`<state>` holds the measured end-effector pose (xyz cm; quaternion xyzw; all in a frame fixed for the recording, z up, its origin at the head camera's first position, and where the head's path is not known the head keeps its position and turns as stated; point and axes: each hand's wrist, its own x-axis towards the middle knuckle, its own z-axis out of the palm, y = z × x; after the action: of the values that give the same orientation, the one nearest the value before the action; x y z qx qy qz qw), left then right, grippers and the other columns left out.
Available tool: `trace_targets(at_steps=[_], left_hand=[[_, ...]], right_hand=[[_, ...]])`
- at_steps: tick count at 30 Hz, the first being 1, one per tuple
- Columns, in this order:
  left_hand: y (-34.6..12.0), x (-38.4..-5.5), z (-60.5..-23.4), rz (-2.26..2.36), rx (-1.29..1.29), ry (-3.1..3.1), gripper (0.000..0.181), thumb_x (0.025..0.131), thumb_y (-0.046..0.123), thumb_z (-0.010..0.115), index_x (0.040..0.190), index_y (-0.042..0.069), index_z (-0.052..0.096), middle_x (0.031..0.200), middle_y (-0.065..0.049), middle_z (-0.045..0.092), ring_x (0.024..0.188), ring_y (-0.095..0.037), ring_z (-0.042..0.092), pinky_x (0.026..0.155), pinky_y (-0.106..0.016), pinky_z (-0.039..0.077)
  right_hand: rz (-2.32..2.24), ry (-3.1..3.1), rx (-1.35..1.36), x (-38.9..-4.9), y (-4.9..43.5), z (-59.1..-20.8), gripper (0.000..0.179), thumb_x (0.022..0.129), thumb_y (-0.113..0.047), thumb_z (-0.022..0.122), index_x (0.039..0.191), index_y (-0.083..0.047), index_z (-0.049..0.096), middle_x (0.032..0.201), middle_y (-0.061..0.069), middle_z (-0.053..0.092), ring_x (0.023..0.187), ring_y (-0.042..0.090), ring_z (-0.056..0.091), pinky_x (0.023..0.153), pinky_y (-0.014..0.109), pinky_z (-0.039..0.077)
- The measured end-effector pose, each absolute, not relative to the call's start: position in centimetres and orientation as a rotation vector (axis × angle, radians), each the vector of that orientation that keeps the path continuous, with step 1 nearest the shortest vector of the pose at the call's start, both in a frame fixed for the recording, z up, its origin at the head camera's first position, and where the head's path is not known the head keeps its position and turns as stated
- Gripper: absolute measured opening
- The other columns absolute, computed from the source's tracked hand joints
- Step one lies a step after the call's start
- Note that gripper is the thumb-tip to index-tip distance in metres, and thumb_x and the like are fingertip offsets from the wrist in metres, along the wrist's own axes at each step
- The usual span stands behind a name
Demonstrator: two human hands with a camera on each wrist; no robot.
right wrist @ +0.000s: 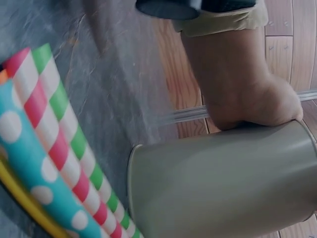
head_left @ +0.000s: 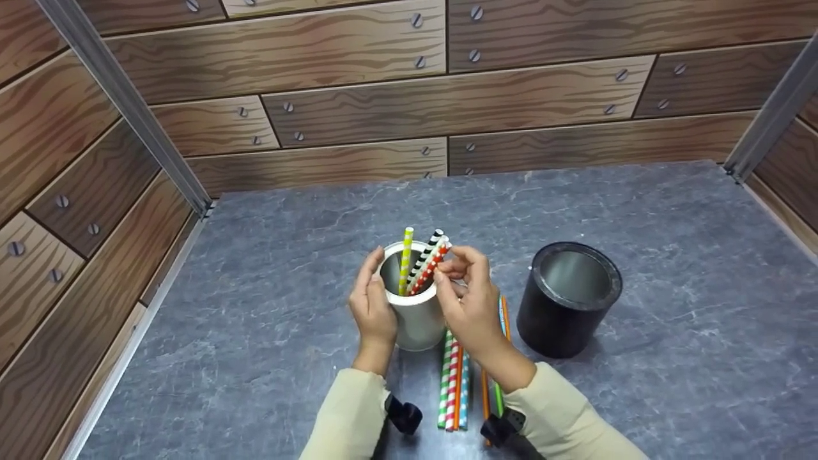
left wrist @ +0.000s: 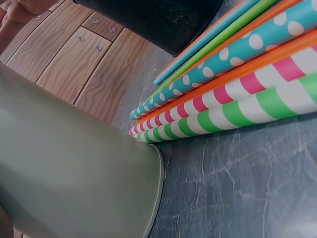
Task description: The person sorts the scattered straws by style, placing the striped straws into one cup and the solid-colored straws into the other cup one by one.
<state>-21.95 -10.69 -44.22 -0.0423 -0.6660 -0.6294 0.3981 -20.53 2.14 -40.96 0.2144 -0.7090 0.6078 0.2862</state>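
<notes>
Grey cup (head_left: 418, 326), left hand (head_left: 372, 303) gripping its side, right hand (head_left: 470, 303) pinching red straw (head_left: 429, 267), whose lower end is hidden inside.

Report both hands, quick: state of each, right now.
Left hand: closed round the side of the pale can.
Right hand: closed, seemingly pinching the red straw at the can's rim.

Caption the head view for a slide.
Left grip on a pale cup, right grip at its red straw, black cup nearby.
</notes>
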Motion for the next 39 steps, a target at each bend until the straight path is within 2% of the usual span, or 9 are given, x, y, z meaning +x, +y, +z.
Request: trace_targets(at_steps=[4,8,15,23,27,32,39], left_hand=[[-10.7,-21.8,-44.2,-1.586,-0.099,-1.684,0.036,0.090,-0.001,0.035,0.117,-0.013,0.056,0.118,-0.025,0.059,0.114,-0.034,0.053,0.101,-0.032,0.043],[-10.6,-21.9,-44.2,-1.562,-0.102,-1.688,0.036,0.089,-0.002,0.036,0.117,-0.012,0.056,0.117,-0.024,0.060,0.114,-0.034,0.054,0.101,-0.031,0.042],[-10.6,-21.9,-44.4,-1.551,-0.091,-1.696,0.036,0.089,-0.003,0.035,0.117,-0.012,0.057,0.116,-0.024,0.061,0.113,-0.034,0.055,0.101,-0.032,0.043],[-10.7,-21.9,-44.2,-1.550,-0.094,-1.706,0.036,0.089,-0.001,0.036,0.117,-0.010,0.057,0.117,-0.023,0.061,0.114,-0.033,0.055,0.101,-0.033,0.042],[-10.7,-22.0,-44.3,-1.562,-0.087,-1.710,0.036,0.090,-0.001,0.036,0.118,-0.010,0.057,0.118,-0.023,0.060,0.115,-0.033,0.054,0.102,-0.033,0.042],[-10.7,-22.0,-44.2,-1.573,-0.087,-1.712,0.036,0.090,-0.001,0.036,0.118,-0.010,0.057,0.118,-0.023,0.060,0.115,-0.032,0.054,0.102,-0.033,0.042],[-10.8,-21.9,-44.2,-1.560,-0.088,-1.724,0.037,0.090,-0.002,0.035,0.118,-0.010,0.057,0.118,-0.022,0.060,0.115,-0.031,0.054,0.102,-0.032,0.042]], right_hand=[[1.831,-1.842,0.558,-20.3,2.4,-40.6,0.034,0.086,0.006,0.054,0.116,0.008,0.039,0.090,0.018,0.058,0.082,0.010,0.057,0.069,0.023,0.056],[1.975,-1.711,0.601,-19.9,2.6,-40.6,0.033,0.085,0.011,0.051,0.114,0.014,0.036,0.089,0.022,0.056,0.081,0.010,0.059,0.074,0.026,0.056],[2.082,-1.628,0.643,-19.0,3.7,-40.5,0.030,0.084,0.013,0.049,0.111,0.018,0.035,0.090,0.010,0.057,0.080,0.013,0.061,0.074,0.028,0.057],[2.090,-1.794,0.444,-18.4,5.8,-41.1,0.020,0.082,0.015,0.052,0.100,0.017,0.046,0.086,0.010,0.056,0.075,0.011,0.061,0.072,0.027,0.057],[1.993,-2.092,0.269,-18.5,6.8,-42.1,0.018,0.080,0.009,0.057,0.098,0.012,0.054,0.082,0.011,0.059,0.068,0.008,0.058,0.065,0.023,0.056],[1.813,-2.518,0.139,-18.8,7.4,-43.5,0.027,0.078,-0.004,0.066,0.102,0.006,0.060,0.075,0.006,0.063,0.061,0.008,0.057,0.055,0.020,0.050],[1.537,-2.854,0.096,-19.3,7.3,-45.0,0.046,0.077,-0.018,0.070,0.116,0.003,0.057,0.066,0.001,0.058,0.052,0.010,0.053,0.050,0.024,0.044]])
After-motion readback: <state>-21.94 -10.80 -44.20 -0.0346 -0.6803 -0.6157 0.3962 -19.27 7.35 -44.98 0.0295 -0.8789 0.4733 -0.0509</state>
